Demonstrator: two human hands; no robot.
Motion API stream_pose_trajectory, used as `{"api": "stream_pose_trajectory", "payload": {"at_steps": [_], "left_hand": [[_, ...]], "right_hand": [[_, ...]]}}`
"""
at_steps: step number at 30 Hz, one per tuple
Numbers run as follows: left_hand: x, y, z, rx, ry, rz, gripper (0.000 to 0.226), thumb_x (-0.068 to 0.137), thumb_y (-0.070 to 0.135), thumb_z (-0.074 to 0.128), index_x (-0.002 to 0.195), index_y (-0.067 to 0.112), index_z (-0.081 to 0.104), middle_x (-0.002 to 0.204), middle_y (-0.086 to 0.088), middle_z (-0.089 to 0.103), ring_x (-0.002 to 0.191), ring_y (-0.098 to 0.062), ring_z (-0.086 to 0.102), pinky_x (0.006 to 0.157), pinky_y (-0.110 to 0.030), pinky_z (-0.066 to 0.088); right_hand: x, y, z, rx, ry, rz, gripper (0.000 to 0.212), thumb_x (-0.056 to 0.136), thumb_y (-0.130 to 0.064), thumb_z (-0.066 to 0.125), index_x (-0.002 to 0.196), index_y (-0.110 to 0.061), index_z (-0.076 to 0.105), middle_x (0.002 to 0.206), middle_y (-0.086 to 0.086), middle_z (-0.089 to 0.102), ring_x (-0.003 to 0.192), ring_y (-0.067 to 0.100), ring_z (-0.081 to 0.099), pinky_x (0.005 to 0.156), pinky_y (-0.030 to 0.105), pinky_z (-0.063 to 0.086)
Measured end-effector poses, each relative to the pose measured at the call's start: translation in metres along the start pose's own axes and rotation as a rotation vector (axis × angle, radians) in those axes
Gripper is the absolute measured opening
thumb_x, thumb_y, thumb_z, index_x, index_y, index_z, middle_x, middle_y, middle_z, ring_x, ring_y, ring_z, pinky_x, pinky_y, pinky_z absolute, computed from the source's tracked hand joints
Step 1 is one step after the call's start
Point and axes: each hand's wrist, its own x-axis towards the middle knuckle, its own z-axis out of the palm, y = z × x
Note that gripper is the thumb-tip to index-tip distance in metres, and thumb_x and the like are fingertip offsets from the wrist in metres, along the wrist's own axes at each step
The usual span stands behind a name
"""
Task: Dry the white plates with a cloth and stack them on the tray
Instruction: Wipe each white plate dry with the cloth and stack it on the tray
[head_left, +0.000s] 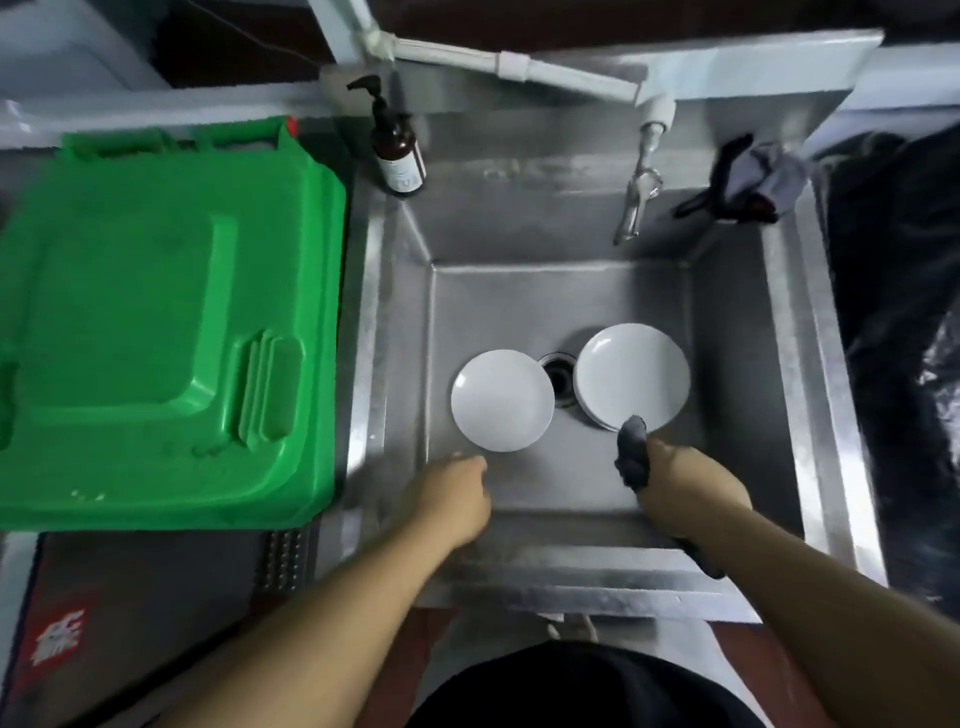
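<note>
1. a stainless steel sink (727, 322) is filling the middle of the head view, with both of the person's bare forearms reaching down into its basin.
2. the right hand (691, 483) is clutching a dark grey cloth (632, 457); one end of the cloth is poking forward past the fingers and the other end is trailing back under the wrist.
3. the tip of that cloth is touching the near rim of a stack of white plates (632, 376) that is sitting on the sink floor just right of the drain (558, 375).
4. a single white plate (502, 400) is lying flat on the sink floor just left of the drain, apart from the stack.
5. the left hand (457, 499) is hovering just near of this single plate with its fingers curled and holding nothing; whether the fingertips are touching the plate's rim cannot be told.
6. a green plastic tray (156, 322) is lying on the counter to the left of the sink, well apart from both hands.
7. a brown pump bottle (397, 150) is standing at the sink's far left corner, a tap (641, 192) is hanging over the far wall, and a grey rag (753, 176) is lying on the far right corner.
</note>
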Motion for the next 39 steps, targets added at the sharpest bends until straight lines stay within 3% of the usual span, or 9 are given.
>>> {"api": "stream_pose_trajectory", "payload": {"at_steps": [5,10,14,17,21,26,28,33,39], "left_hand": [[0.048,-0.017,0.004,0.073,-0.077,-0.001,0.040,0.101,0.022,0.050,0.140,0.024,0.059,0.142,-0.005,0.060,0.127,-0.031,0.061,0.103,-0.044,0.054],[0.098,-0.032,0.027,0.028,-0.153,-0.094,0.045,0.099,0.024,0.053,0.144,0.024,0.056,0.142,-0.006,0.061,0.126,-0.033,0.061,0.099,-0.043,0.054],[0.140,-0.046,0.052,-0.073,-0.137,-0.210,0.035,0.102,0.031,0.052,0.130,0.015,0.065,0.135,-0.011,0.068,0.121,-0.035,0.064,0.099,-0.040,0.054],[0.171,-0.055,0.072,-0.146,-0.080,-0.309,0.032,0.104,0.030,0.047,0.115,0.010,0.070,0.121,-0.015,0.072,0.109,-0.038,0.067,0.087,-0.038,0.054],[0.207,-0.062,0.098,-0.360,-0.052,-0.492,0.037,0.107,0.029,0.050,0.133,0.008,0.065,0.132,-0.018,0.068,0.115,-0.039,0.066,0.092,-0.040,0.055],[0.239,-0.065,0.124,-0.703,0.139,-0.666,0.017,0.103,0.023,0.055,0.106,0.014,0.069,0.104,-0.008,0.070,0.071,-0.019,0.058,0.064,-0.026,0.042],[0.244,-0.068,0.130,-0.817,0.180,-0.721,0.017,0.101,0.024,0.058,0.104,0.012,0.070,0.103,-0.009,0.073,0.075,-0.021,0.064,0.061,-0.025,0.047],[0.246,-0.070,0.134,-1.029,0.195,-0.779,0.017,0.096,0.014,0.065,0.112,0.014,0.071,0.110,-0.008,0.074,0.098,-0.031,0.073,0.093,-0.044,0.063],[0.227,-0.058,0.114,-1.232,0.244,-0.642,0.022,0.094,-0.001,0.064,0.095,0.020,0.057,0.106,-0.004,0.067,0.093,-0.019,0.071,0.068,-0.029,0.063]], "right_hand": [[0.037,-0.017,0.024,0.074,-0.028,-0.012,0.040,0.091,-0.016,0.043,0.118,-0.042,0.054,0.098,-0.016,0.076,0.090,0.017,0.073,0.087,0.050,0.058],[0.090,-0.020,0.050,0.056,0.122,0.004,0.005,0.099,-0.023,0.051,0.102,-0.026,0.050,0.080,-0.002,0.064,0.069,0.024,0.061,0.063,0.032,0.045],[0.125,-0.012,0.075,0.103,0.167,0.069,0.006,0.101,-0.028,0.054,0.103,-0.026,0.058,0.069,-0.006,0.050,0.059,0.019,0.049,0.054,0.029,0.037],[0.148,-0.005,0.092,0.124,0.120,0.077,0.015,0.098,-0.032,0.057,0.108,-0.023,0.062,0.080,0.000,0.062,0.069,0.025,0.059,0.061,0.030,0.046],[0.170,0.003,0.108,0.133,0.081,0.086,0.021,0.096,-0.035,0.059,0.113,-0.022,0.061,0.094,0.006,0.069,0.085,0.032,0.068,0.075,0.039,0.057],[0.186,0.014,0.121,0.133,0.056,0.059,0.023,0.094,-0.033,0.060,0.114,-0.022,0.055,0.085,0.003,0.062,0.079,0.031,0.060,0.069,0.037,0.047],[0.185,0.016,0.124,0.145,0.049,0.044,0.021,0.094,-0.037,0.060,0.105,-0.021,0.052,0.080,-0.001,0.056,0.078,0.029,0.057,0.069,0.036,0.044],[0.178,0.019,0.121,0.176,0.031,0.006,0.018,0.096,-0.040,0.058,0.099,-0.022,0.054,0.083,0.002,0.065,0.079,0.029,0.064,0.072,0.039,0.053],[0.155,0.014,0.106,0.157,0.045,-0.025,0.017,0.096,-0.040,0.058,0.094,-0.024,0.051,0.081,0.002,0.066,0.078,0.031,0.064,0.070,0.039,0.052]]}}
